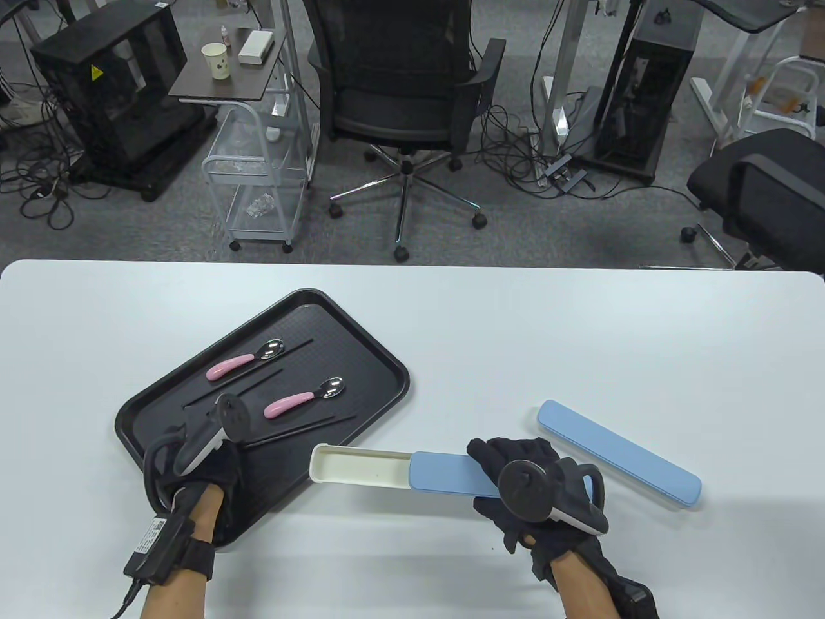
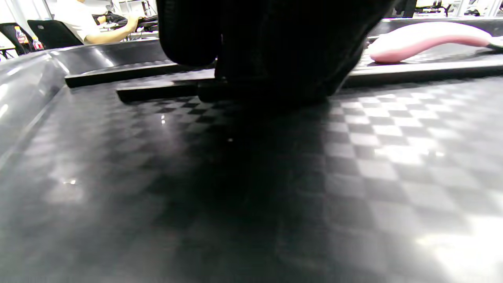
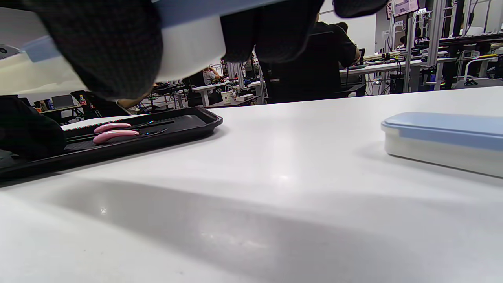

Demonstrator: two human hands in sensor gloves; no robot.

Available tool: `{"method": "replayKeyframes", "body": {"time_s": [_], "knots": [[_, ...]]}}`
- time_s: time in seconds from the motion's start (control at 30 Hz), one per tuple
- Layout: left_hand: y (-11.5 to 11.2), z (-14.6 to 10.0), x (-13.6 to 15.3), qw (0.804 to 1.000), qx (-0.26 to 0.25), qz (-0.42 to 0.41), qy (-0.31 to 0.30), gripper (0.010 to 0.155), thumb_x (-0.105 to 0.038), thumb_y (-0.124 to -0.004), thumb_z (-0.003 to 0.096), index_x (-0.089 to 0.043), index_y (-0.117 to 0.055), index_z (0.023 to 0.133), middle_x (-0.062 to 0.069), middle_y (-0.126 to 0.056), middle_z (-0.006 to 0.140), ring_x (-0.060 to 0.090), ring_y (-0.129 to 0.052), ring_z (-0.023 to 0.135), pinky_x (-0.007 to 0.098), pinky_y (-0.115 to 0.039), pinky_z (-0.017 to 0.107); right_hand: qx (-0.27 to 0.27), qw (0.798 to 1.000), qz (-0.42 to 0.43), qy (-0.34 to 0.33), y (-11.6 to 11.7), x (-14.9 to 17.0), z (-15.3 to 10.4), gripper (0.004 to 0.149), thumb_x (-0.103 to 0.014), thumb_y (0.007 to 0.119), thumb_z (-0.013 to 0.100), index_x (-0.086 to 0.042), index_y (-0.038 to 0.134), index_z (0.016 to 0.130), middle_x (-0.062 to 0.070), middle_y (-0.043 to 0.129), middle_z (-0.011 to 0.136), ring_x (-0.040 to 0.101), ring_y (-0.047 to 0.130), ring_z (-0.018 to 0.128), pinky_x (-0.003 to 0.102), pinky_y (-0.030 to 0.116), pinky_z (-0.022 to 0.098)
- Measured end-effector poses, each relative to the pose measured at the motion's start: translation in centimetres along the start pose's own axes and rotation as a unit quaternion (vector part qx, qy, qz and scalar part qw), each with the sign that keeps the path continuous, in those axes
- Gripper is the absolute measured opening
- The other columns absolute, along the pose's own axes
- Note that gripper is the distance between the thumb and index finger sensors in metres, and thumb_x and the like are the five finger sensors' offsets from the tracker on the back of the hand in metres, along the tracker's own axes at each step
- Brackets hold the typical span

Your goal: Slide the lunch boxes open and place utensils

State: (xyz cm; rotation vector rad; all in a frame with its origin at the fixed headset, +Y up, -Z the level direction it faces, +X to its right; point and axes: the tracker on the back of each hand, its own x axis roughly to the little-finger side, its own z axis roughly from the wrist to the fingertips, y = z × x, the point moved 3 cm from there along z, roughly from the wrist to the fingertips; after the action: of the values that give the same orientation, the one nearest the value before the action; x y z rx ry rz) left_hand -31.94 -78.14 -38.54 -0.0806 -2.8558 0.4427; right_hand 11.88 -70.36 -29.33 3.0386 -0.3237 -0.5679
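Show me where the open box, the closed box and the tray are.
open box (image 1: 361, 465), table view, on its bare white inner part
closed box (image 1: 619, 453), table view, on the middle of its blue lid
tray (image 1: 380, 361), table view, on its right rim

A white table (image 1: 490, 335) fills the lower half of the table view. On it at lower left lies a black tray (image 1: 380, 361), set at an angle. At lower right lies a closed blue-lidded lunch box (image 1: 619, 453), also angled, well apart from the tray, its white base resting flat on the tabletop
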Motion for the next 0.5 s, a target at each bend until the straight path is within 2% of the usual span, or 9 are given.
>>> {"method": "replayKeyframes", "body": {"time_s": [0.3,0.5], "knots": [[-0.32,0.15,-0.49,0.999,0.027,0.047,-0.004,0.047,-0.035,-0.079,0.0424,-0.024,-0.075,0.087,0.005,-0.076,0.09,0.034,-0.062,0.093,0.06,-0.03,0.073,-0.001,1.0,0.001,0.001,-0.02,0.13,0.01,0.077,-0.046,0.089,0.043,-0.033,0.047,0.107,0.006,0.055,0.108,0.037,0.063,0.097,0.066,0.042,0.074],[-0.12,0.02,-0.39,0.999,0.014,0.036,-0.004,0.045,-0.035,-0.08,0.0422,-0.026,-0.074,0.086,0.004,-0.077,0.089,0.034,-0.065,0.091,0.06,-0.033,0.073,-0.002,1.0,0.0,0.001,0.02,0.12,0.05,0.077,-0.046,0.089,0.043,-0.033,0.047,0.107,0.006,0.055,0.108,0.037,0.063,0.097,0.066,0.042,0.074]]}}
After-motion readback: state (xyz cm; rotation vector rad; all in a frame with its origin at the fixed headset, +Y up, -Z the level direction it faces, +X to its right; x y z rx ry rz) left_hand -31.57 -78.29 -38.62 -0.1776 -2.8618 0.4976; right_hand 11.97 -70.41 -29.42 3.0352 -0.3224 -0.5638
